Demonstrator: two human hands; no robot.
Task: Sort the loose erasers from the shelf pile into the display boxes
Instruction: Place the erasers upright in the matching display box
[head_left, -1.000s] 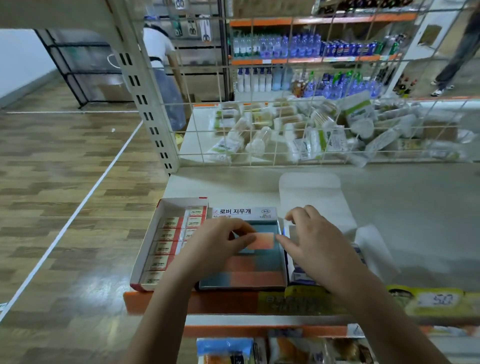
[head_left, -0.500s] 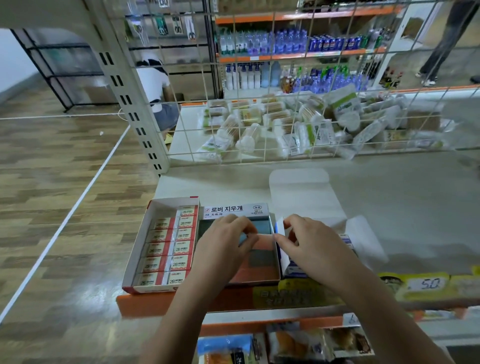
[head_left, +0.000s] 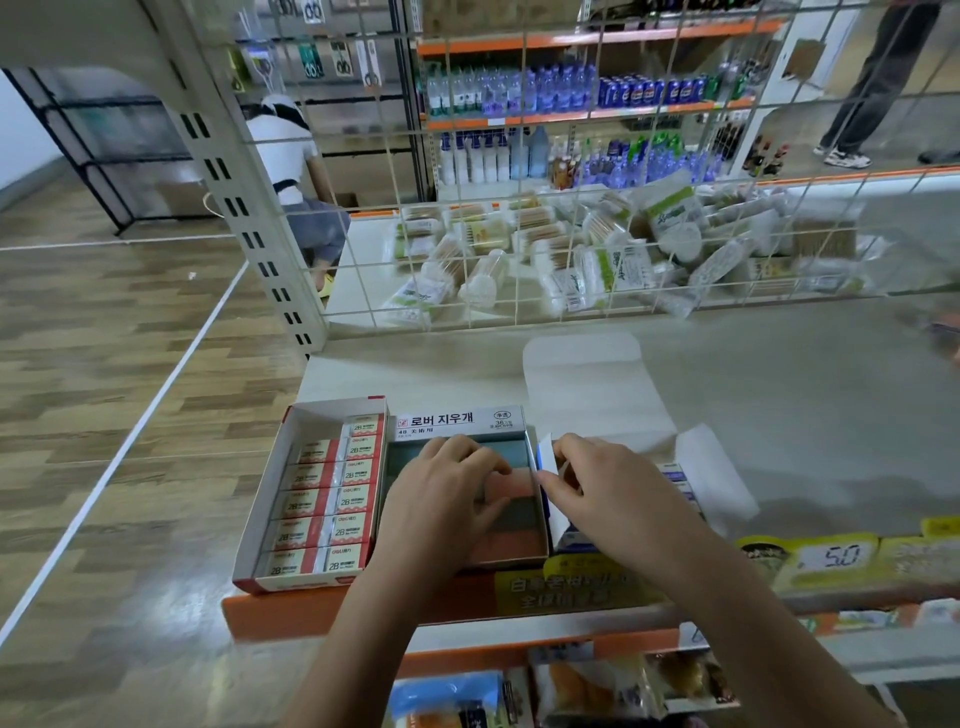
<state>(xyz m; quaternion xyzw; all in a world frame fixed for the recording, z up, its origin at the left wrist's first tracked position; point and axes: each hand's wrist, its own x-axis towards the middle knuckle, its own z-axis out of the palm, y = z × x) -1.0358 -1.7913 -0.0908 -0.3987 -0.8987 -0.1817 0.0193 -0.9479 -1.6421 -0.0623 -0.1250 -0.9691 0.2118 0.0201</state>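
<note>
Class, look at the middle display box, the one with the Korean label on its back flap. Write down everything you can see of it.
The middle display box is an open, grey-blue cardboard tray with an upright back flap printed in Korean and "48". It sits flat at the shelf's front edge, between the red-and-white box of 2B erasers and a blue-and-white box. Inside lie flat orange and grey-blue erasers in rows. The left hand rests over them; the right hand reaches its right wall.

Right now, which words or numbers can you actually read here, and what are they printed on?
"로버 지우개" and "48": back flap of the middle display box.
"2B": wrapped erasers in the left red-edged box.
"50": yellow price tag on the shelf edge.
Yellow strip label, bottle labels: too blurred.
</note>
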